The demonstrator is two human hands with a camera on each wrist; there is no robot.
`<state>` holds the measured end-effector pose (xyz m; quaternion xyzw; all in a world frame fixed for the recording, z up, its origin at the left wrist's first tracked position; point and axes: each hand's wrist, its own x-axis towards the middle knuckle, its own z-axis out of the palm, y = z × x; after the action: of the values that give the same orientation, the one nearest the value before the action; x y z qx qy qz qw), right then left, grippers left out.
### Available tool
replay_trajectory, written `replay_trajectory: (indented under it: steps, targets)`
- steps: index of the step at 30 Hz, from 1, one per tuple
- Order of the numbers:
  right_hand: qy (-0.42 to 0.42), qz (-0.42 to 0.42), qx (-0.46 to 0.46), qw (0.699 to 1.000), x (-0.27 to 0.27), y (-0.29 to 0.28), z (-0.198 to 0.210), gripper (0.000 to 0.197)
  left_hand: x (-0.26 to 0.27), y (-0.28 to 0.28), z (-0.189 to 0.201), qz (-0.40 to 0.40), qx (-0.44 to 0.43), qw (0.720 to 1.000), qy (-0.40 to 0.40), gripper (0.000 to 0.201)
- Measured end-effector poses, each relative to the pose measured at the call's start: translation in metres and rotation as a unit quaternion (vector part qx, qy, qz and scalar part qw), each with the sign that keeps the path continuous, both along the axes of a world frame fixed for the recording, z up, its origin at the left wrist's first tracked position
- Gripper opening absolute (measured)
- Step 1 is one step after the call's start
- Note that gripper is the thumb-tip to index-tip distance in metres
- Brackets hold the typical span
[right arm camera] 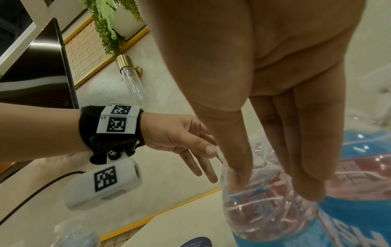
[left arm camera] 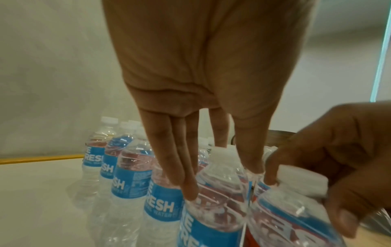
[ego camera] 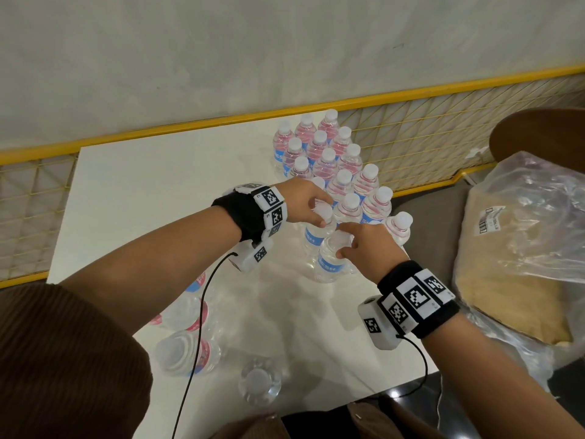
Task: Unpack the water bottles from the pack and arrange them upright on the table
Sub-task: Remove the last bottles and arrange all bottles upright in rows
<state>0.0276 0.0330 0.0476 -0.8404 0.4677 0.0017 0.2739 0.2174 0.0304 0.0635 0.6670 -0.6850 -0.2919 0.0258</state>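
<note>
White and glossy, the surface is running out to a yellow mesh rail under a grey wall. Nearest the person, the torn pack is lying with a few bottles left in its plastic. Further out, the right hand is grasping the cap end of one upright bottle, and just beyond it the left hand is grasping the top of a neighbouring bottle. Behind them, the upright bottles are standing close together in rows toward the rail.
</note>
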Motion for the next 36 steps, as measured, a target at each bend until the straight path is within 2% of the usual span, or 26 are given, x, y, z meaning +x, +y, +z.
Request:
replay_trajectory:
  steps: [3, 7, 18, 24, 32, 36]
  targets:
    - [0.013, -0.005, -0.007, 1.000, 0.002, 0.001, 0.001, 0.040, -0.008, -0.001, -0.004, -0.019, -0.017, 0.999, -0.023, 0.053]
    - [0.020, -0.008, -0.016, 1.000, 0.001, 0.002, 0.002, 0.039, -0.007, -0.008, -0.004, 0.000, -0.034, 0.999, -0.029, 0.042]
    - [0.023, -0.002, -0.027, 0.999, 0.007, -0.003, 0.000, 0.033, -0.007, -0.010, -0.005, 0.006, -0.046, 0.998, -0.032, 0.045]
    - [0.029, 0.007, -0.026, 0.999, 0.008, -0.004, 0.000, 0.037, -0.005, -0.007, -0.003, 0.003, -0.033, 0.999, -0.029, 0.048]
    - [0.034, 0.016, -0.027, 0.999, 0.007, -0.004, 0.000, 0.041, -0.009, -0.012, -0.002, 0.001, -0.039, 0.998, -0.040, 0.038]
    - [0.041, 0.026, -0.038, 0.998, 0.006, -0.004, -0.001, 0.040, -0.009, -0.008, 0.002, 0.009, -0.019, 0.999, -0.032, 0.043]
